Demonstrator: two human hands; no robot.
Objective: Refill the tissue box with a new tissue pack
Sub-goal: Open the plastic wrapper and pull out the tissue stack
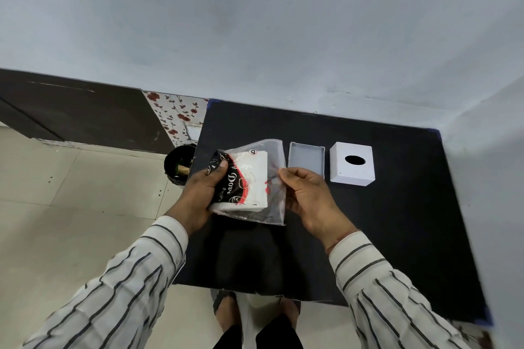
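Observation:
A tissue pack (pixel 249 181) in a clear plastic wrapper printed black, red and white is held above the black table (pixel 397 221). My left hand (pixel 201 193) grips its printed left end. My right hand (pixel 309 195) pinches the loose, clear right end of the wrapper. The white tissue stack shows inside the wrapper. Right of my hands sits the shallow white box base (pixel 306 158), empty and open side up. Further right stands the white tissue box cover (pixel 352 164) with an oval slot on top.
A black bin (pixel 178 164) with some rubbish stands on the tiled floor by the table's left edge. A wall runs along the table's far and right sides. My feet (pixel 226 312) show below the table's near edge.

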